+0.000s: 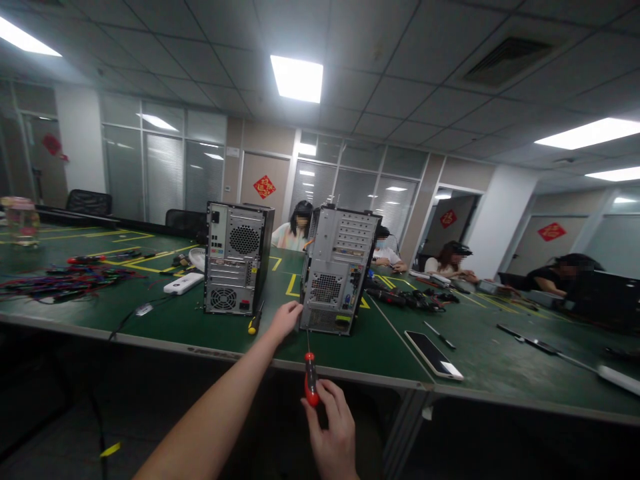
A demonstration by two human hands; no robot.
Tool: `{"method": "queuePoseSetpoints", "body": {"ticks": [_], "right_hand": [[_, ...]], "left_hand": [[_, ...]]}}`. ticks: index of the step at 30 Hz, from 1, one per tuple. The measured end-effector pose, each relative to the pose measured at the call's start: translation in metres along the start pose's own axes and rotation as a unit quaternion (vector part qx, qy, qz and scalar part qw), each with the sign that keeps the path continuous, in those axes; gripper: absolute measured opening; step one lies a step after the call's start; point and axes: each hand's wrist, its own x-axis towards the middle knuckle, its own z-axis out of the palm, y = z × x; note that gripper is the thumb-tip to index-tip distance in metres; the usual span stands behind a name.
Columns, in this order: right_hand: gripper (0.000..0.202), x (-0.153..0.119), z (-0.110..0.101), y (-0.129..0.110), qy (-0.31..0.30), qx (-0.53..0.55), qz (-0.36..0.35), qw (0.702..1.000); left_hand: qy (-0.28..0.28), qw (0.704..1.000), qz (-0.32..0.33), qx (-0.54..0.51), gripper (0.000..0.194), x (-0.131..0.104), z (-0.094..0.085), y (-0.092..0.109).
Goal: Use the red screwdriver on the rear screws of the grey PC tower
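A computer tower (pixel 327 280) stands upright on the green table, its rear panel facing me. My left hand (pixel 287 320) rests against its lower left edge, gripping the case there; the fingertips are partly hidden. In my right hand (pixel 331 417) is a red and black screwdriver (pixel 311 379), pinched near the handle's end. Its thin shaft points up to the tower's bottom rear edge; I cannot tell whether the tip sits in a screw. A second computer tower (pixel 233 257) stands to the left, with a yellow and black screwdriver (pixel 255 324) lying beside it.
A pile of thin coloured cables (pixel 65 281) and a white power strip (pixel 183 283) lie left. To the right are a phone (pixel 433 355), a pen-like tool (pixel 440 335) and black cables (pixel 407 297). Several people sit across the table. The table's front edge (pixel 360 379) is close.
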Motion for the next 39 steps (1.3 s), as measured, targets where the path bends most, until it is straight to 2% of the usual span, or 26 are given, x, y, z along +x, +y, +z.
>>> {"method": "queuePoseSetpoints", "body": {"ticks": [5, 17, 25, 34, 39], "right_hand": [[0.022, -0.0005, 0.0005, 0.0004, -0.006, 0.005, 0.022, 1.000], [0.032, -0.0060, 0.0023, 0.0029, -0.005, -0.004, -0.001, 1.000], [0.024, -0.0023, 0.0022, 0.0041, 0.008, 0.007, 0.002, 1.000], [0.046, -0.0058, 0.0030, 0.0028, -0.018, -0.020, -0.051, 0.998], [0.028, -0.0036, 0.0024, 0.0024, -0.006, 0.000, -0.004, 1.000]], "left_hand": [[0.000, 1.000, 0.007, -0.001, 0.032, 0.0020, 0.0012, -0.0019], [-0.004, 1.000, 0.001, -0.004, 0.035, 0.0005, 0.0011, -0.0027], [-0.009, 1.000, 0.006, 0.003, 0.036, 0.0023, 0.0018, -0.0063], [-0.003, 1.000, 0.008, 0.004, 0.035, 0.0041, 0.0026, -0.0083], [-0.004, 1.000, 0.008, -0.006, 0.035, 0.0023, 0.0020, -0.0059]]}}
